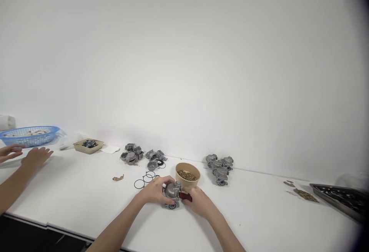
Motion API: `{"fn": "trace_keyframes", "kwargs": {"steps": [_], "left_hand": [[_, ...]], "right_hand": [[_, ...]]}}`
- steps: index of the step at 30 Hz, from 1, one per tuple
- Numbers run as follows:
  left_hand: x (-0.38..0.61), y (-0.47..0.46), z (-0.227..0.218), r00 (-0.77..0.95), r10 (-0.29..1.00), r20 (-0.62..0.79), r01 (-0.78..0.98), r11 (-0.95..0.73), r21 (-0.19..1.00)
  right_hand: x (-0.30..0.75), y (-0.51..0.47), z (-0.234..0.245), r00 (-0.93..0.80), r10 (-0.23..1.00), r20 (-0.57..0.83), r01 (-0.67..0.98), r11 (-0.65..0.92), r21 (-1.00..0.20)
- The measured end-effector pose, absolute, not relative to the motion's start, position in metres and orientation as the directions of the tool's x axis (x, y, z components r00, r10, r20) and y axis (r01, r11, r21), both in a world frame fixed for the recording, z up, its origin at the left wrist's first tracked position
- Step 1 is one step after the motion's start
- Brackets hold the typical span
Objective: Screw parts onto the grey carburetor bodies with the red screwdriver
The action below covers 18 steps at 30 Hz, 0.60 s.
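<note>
My left hand (156,190) is closed around a grey cast-metal housing (172,191) that rests on the white table. My right hand (198,202) is wrapped round a dark red object (185,196), perhaps a tool's handle, against the housing's right side; its working end is hidden. Just behind the hands stands a tan paper bowl (187,166) holding many small brass-coloured screws (186,175). Thin black rubber rings (139,184) lie flat to the left, close to my left hand.
Grey metal parts (132,155) are heaped behind, with more housings (220,167) at right. A tan tray (88,146), blue basket (31,136) and another person's hands (36,158) are at left. A metal tray of black parts (340,200) stands far right beside brass-coloured pieces (305,195).
</note>
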<state>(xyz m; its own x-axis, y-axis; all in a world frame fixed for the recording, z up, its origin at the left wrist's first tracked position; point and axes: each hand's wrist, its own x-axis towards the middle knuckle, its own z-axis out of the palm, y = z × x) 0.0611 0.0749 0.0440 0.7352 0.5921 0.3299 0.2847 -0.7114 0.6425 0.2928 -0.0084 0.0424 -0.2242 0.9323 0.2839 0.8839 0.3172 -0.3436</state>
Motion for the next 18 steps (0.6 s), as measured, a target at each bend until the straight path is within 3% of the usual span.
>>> {"fn": "trace_keyframes", "kwargs": {"steps": [3, 9, 12, 16, 18], "left_hand": [[0.060, 0.073, 0.045, 0.733, 0.595, 0.330, 0.284, -0.708, 0.646], [0.059, 0.068, 0.049, 0.694, 0.675, 0.252, 0.394, -0.649, 0.651], [0.058, 0.066, 0.051, 0.685, 0.690, 0.235, 0.418, -0.636, 0.648], [0.058, 0.064, 0.053, 0.682, 0.688, 0.248, 0.417, -0.644, 0.641], [0.058, 0.063, 0.055, 0.688, 0.681, 0.251, 0.404, -0.647, 0.647]], "right_hand": [[0.288, 0.002, 0.032, -0.207, 0.938, 0.279, 0.911, 0.289, -0.293], [0.312, -0.006, 0.059, -0.067, 0.870, 0.489, 0.747, 0.369, -0.553], [0.326, -0.012, 0.094, 0.026, 0.795, 0.606, 0.665, 0.439, -0.604], [0.323, -0.028, 0.144, 0.049, 0.630, 0.775, 0.631, 0.582, -0.513], [0.312, -0.035, 0.162, -0.023, 0.622, 0.783, 0.625, 0.620, -0.475]]}}
